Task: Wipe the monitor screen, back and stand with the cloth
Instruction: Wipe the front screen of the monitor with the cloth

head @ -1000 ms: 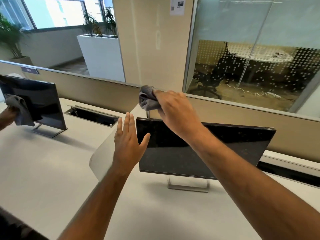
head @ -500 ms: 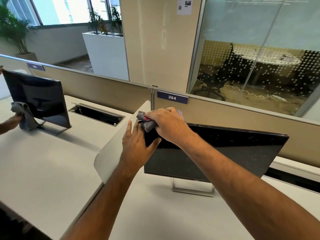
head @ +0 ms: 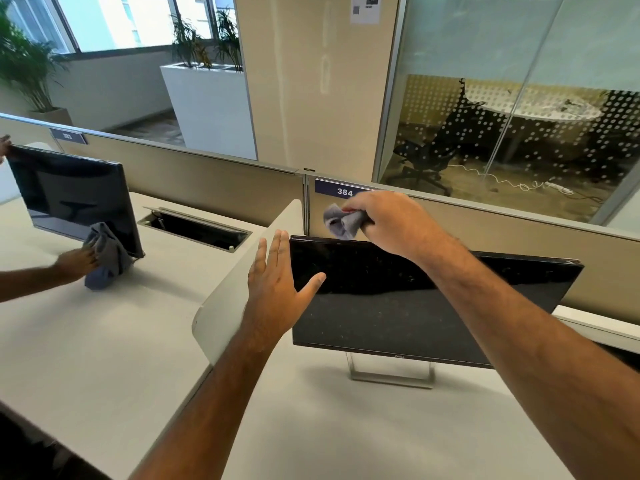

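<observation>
A black monitor [head: 398, 306] stands on a silver stand [head: 391, 374] in front of me, its dusty screen facing me. My right hand [head: 391, 223] grips a bunched grey cloth [head: 341, 221] just above the monitor's top left edge. My left hand [head: 277, 285] is flat with fingers spread, pressed against the monitor's left edge, thumb on the screen. The monitor's back is hidden.
A white curved divider [head: 239, 282] separates my desk [head: 311, 427] from the left desk. There another person's hand [head: 78, 263] wipes a second monitor [head: 74, 199] with a grey cloth [head: 107, 254]. A beige partition [head: 519, 237] labelled 384 runs behind. A cable slot [head: 194, 228] is open.
My right hand lifted the cloth from the monitor's top left corner to just above the top edge and shifted right. The other person's cloth moved to their monitor's lower right corner.
</observation>
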`<state>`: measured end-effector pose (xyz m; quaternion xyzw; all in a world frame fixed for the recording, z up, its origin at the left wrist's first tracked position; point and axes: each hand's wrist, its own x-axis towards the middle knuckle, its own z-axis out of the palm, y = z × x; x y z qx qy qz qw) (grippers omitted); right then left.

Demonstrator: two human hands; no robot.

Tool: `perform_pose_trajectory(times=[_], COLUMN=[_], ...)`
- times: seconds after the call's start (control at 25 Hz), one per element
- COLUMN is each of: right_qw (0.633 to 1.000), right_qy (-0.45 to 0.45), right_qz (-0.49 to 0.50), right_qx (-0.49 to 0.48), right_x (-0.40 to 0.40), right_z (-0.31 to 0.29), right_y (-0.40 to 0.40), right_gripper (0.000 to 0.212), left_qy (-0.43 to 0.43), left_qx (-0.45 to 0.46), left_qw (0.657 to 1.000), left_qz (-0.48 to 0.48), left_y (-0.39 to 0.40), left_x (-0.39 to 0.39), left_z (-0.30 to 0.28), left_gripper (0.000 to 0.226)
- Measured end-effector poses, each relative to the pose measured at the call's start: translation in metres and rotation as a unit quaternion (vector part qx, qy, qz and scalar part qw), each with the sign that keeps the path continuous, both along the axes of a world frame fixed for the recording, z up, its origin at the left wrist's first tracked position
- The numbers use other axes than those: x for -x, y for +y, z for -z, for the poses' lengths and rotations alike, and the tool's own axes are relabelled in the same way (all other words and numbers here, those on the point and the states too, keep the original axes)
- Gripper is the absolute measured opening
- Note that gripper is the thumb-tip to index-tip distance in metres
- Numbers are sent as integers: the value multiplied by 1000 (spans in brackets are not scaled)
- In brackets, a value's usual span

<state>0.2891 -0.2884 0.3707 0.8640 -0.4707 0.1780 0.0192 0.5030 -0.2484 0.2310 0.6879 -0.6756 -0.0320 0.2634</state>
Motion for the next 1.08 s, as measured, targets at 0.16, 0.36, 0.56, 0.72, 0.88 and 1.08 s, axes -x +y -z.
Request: perform_pose_trajectory(times=[0.16,0.36,0.56,0.72,0.88,1.08], right_qw=[998,997,997,998,998,997], right_qy=[-7,66,65,52,44,7], right_qz=[-43,-47,-24,5,33,68], right_qx=[37,16,16,16,17,25], right_x=[-42,-52,-18,16,53,101], right_z=[16,43,44,46,52,51], right_y=[-2,3,2,8,13,31], right_gripper=[41,48,44,44,49,55], left_qy=[-10,-31,-38,-52,-88,-147], left_qx=[4,0,12,9,23,28], left_qw=[1000,999,999,998,995,987], left_qz=[17,21,14,29,37,60], left_y=[-1,-4,-4,-4,-5,-7], left_x=[0,-2,-2,6,17,30], left_z=[-3,-4,-3,-10,-16,-24], left_gripper=[101,100,104,102,99,99])
